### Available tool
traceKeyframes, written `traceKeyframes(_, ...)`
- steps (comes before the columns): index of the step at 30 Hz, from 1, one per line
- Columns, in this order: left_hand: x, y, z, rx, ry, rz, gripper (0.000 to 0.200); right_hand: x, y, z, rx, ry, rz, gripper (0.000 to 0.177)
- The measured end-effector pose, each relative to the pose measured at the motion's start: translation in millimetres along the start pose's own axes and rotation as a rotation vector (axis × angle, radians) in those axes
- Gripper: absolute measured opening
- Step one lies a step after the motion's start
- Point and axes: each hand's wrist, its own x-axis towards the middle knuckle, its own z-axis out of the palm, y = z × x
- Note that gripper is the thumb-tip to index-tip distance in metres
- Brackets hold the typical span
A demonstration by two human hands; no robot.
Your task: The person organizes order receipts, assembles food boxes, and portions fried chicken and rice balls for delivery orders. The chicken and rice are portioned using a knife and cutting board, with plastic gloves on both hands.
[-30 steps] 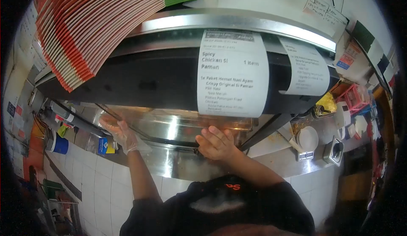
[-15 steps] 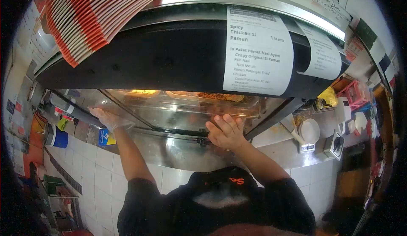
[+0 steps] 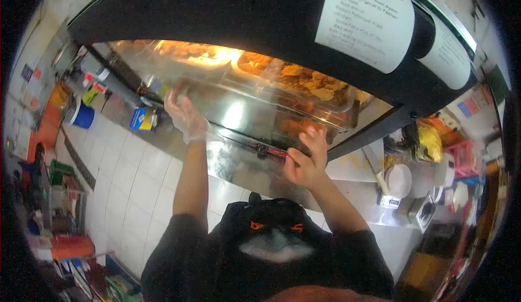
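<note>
A lit food display case with a glass front stands before me, its lower metal rail [image 3: 236, 135] crossing in front of both hands. My left hand [image 3: 183, 112], in a clear plastic glove, is raised at the left part of the glass, fingers apart, with nothing visible in it. My bare right hand [image 3: 308, 158] is at the glass beside a small dark lock-like fitting [image 3: 262, 150], fingers spread and apparently touching the panel. Behind the glass, a clear tray [image 3: 343, 108] holds browned fried pieces [image 3: 296, 77]. Another heap of fried food [image 3: 190, 51] lies to its left.
Paper order slips [image 3: 366, 22] hang from the black upper edge of the case. On the right counter are a knife [image 3: 375, 166], a white round container [image 3: 399, 180] and a pink basket [image 3: 464, 158]. A blue-and-yellow box [image 3: 144, 119] and a blue container [image 3: 82, 116] stand left.
The view has dropped and turned, showing more of the trays. My left hand has moved right and up in view; my right hand has shifted slightly right, beside the fitting.
</note>
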Motion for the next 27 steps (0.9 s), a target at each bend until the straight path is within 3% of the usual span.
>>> traceKeyframes(3,32,2,-15,0.158,-0.079,-0.276,0.066,-35,-4,-23,0.098,-0.035,0.067,0.030)
traceKeyframes(6,34,19,-10,0.029,-0.150,-0.252,0.064,-79,-13,-49,0.133,-0.100,0.196,0.032)
traceKeyframes(12,22,-14,1,-0.403,-0.147,-0.188,0.070,-150,-35,-80,-0.005,-0.203,0.448,0.036)
traceKeyframes(17,7,9,-12,-0.659,-0.207,-0.274,0.085,-139,-58,-61,-0.051,-0.191,0.547,0.036)
traceKeyframes(18,6,9,-15,-0.674,-0.225,-0.284,0.085,-124,-62,-51,-0.078,-0.192,0.491,0.036)
traceKeyframes(21,5,8,-38,-0.529,-0.436,-0.173,0.091,-76,-64,-9,-0.151,-0.142,0.360,0.039)
traceKeyframes(25,40,-47,-78,-0.171,-0.696,0.401,0.085,-5,-62,59,-0.334,0.033,0.201,0.045)
traceKeyframes(27,70,-63,-100,-0.066,-0.570,0.405,0.075,29,-60,86,-0.565,0.060,0.107,0.048)
